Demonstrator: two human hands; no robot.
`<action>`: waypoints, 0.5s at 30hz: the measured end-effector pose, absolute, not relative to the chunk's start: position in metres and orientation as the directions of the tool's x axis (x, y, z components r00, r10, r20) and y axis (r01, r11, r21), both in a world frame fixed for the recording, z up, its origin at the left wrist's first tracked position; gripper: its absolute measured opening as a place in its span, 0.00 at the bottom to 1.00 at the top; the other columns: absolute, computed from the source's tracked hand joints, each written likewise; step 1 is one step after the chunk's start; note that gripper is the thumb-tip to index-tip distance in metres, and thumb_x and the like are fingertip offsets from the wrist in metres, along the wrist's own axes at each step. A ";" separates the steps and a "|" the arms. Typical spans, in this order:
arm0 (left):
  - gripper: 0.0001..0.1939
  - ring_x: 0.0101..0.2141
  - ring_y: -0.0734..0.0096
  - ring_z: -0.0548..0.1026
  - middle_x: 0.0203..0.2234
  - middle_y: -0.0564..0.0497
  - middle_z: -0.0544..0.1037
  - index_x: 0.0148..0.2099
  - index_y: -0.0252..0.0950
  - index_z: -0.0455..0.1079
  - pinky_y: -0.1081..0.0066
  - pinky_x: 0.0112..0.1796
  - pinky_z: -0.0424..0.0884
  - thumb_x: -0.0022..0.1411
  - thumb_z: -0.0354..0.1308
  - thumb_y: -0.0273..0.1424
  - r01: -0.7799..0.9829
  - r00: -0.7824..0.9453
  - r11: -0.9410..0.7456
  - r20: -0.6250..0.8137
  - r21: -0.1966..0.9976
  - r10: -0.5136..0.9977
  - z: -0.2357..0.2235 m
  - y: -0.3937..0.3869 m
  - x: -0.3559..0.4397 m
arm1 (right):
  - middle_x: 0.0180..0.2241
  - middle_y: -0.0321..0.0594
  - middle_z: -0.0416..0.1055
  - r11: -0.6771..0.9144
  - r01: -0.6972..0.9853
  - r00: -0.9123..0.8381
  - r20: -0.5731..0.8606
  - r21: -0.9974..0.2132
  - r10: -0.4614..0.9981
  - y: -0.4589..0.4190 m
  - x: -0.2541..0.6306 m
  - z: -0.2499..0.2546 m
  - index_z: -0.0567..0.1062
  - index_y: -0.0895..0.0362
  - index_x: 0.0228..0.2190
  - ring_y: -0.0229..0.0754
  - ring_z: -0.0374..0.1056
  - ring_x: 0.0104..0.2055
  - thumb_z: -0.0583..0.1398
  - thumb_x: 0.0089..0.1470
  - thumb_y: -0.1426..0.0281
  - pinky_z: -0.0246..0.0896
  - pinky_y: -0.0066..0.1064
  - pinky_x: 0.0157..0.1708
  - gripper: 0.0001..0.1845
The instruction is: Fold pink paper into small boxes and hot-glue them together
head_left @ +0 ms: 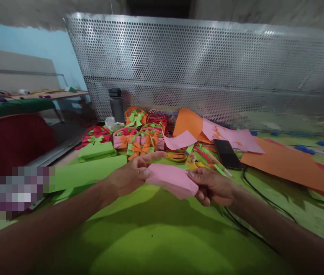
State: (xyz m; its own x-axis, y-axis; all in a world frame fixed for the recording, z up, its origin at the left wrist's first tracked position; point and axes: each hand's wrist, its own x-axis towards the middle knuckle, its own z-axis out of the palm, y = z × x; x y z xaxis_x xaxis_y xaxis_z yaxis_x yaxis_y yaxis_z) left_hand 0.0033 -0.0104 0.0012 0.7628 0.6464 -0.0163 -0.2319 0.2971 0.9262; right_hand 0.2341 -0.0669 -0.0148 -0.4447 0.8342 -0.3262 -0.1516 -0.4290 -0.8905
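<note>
A folded piece of pink paper (169,177) is held between my two hands above the green tabletop. My left hand (134,172) pinches its left end between thumb and fingers, with the index finger stretched out over it. At the right end, my right hand (212,185) grips the paper with the thumb on top and the other fingers curled beneath. Just beyond my hands stand several small paper bags with bows, among them a pink bag (120,141) and an orange-flowered green bag (139,151). Green paper (90,172) lies left of my left hand.
Right of the bags are a black phone (227,153) with a cable, orange sheets (290,164) and a pink sheet (233,137). A dark bottle (117,107) stands behind the bags, before a perforated metal panel (193,68). A red chair (15,141) is at left.
</note>
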 end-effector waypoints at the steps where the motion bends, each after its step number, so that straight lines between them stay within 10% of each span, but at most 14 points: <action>1: 0.40 0.36 0.65 0.74 0.37 0.45 0.77 0.54 0.36 0.61 0.72 0.36 0.66 0.37 0.69 0.35 -0.230 0.774 0.305 -0.016 0.924 0.633 0.001 -0.010 0.002 | 0.09 0.31 0.64 -0.432 -0.150 -0.455 -0.326 -0.889 0.829 -0.067 0.234 -0.015 0.69 0.61 0.21 0.28 0.55 0.07 0.61 0.46 0.59 0.53 0.17 0.06 0.17; 15: 0.38 0.39 0.61 0.75 0.34 0.48 0.79 0.47 0.38 0.70 0.71 0.38 0.68 0.27 0.72 0.33 -0.236 0.806 0.393 -0.047 0.889 0.590 -0.001 -0.020 0.001 | 0.08 0.31 0.64 -0.457 -0.118 -0.504 -0.344 -0.881 0.792 -0.066 0.231 -0.021 0.70 0.62 0.20 0.29 0.57 0.07 0.63 0.42 0.56 0.52 0.17 0.06 0.20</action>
